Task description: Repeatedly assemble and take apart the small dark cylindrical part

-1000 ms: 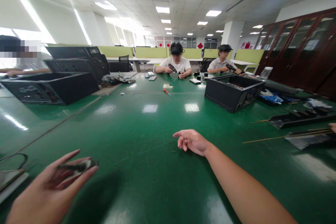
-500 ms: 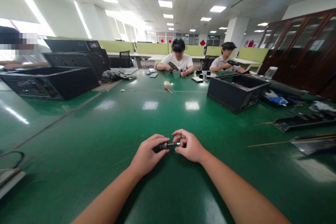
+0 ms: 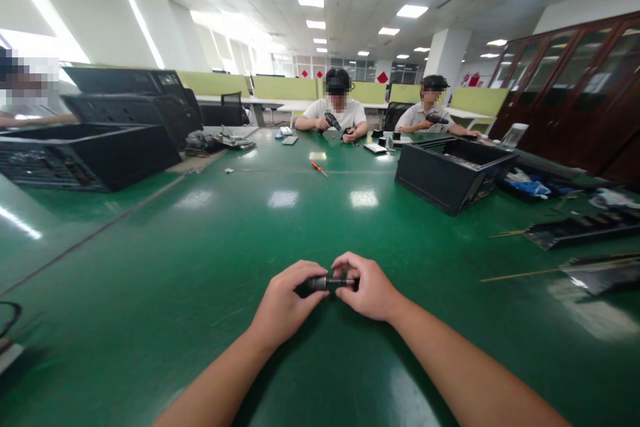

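Just above the green tabletop, my left hand (image 3: 286,297) is wrapped round the thick end of a dark metal cylinder with a thin shaft (image 3: 327,283). The cylinder lies level, its shaft pointing right; what looks like a coil or thread runs along the shaft. My right hand (image 3: 367,285) curls its thumb and fingers round the shaft's far end. The palm side of my left hand hides the cylinder's rear part, and the right fingers cover the tip.
An orange-handled screwdriver (image 3: 319,168) lies farther off on the green table (image 3: 225,233). Black computer cases stand right (image 3: 435,180) and left (image 3: 135,157). Metal trays with thin rods (image 3: 580,230) lie at the right. Two people with power drills (image 3: 332,121) sit opposite; another person is far left.
Both hands have shifted slightly right and down in view with the cylinder. My right fingers have moved from beside the shaft's tip to closing round it.
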Action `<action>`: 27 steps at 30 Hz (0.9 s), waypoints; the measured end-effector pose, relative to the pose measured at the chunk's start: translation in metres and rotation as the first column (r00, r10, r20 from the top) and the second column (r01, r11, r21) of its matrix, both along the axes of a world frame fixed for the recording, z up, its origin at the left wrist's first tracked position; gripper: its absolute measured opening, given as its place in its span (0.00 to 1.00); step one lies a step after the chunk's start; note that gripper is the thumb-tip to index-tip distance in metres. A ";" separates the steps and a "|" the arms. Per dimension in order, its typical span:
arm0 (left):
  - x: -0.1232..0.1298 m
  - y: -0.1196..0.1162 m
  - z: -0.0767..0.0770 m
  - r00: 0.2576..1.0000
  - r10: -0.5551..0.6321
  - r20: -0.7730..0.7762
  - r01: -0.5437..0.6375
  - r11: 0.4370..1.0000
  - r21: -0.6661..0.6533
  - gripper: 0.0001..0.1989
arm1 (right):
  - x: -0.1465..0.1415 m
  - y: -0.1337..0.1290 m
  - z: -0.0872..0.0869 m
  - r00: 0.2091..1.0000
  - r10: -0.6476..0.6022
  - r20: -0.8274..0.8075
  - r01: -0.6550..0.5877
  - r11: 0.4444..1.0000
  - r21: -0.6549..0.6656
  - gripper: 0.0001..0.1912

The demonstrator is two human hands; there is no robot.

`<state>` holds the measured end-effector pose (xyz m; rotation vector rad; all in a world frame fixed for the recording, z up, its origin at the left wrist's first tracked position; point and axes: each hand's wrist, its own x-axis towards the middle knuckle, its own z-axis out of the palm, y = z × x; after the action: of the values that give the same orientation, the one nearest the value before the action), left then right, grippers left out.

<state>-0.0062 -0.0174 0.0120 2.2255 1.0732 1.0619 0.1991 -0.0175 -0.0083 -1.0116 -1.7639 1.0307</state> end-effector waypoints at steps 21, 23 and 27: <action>0.001 0.000 -0.005 0.998 0.044 0.039 -0.043 0.999 -0.020 0.10 | 0.001 -0.003 0.004 0.993 -0.070 0.098 0.053 0.984 0.170 0.07; 0.001 -0.001 -0.005 0.998 0.043 0.036 -0.043 0.999 -0.014 0.09 | 0.001 -0.003 0.004 0.992 -0.071 0.100 0.053 0.983 0.173 0.06; 0.001 -0.002 -0.006 0.999 0.036 0.025 -0.036 0.999 -0.001 0.10 | 0.000 -0.002 0.004 0.991 -0.079 0.111 0.062 0.987 0.151 0.05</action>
<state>-0.0053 -0.0197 0.0063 2.1944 1.1063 1.1009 0.1996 -0.0199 -0.0044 -1.0509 -1.8554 0.7985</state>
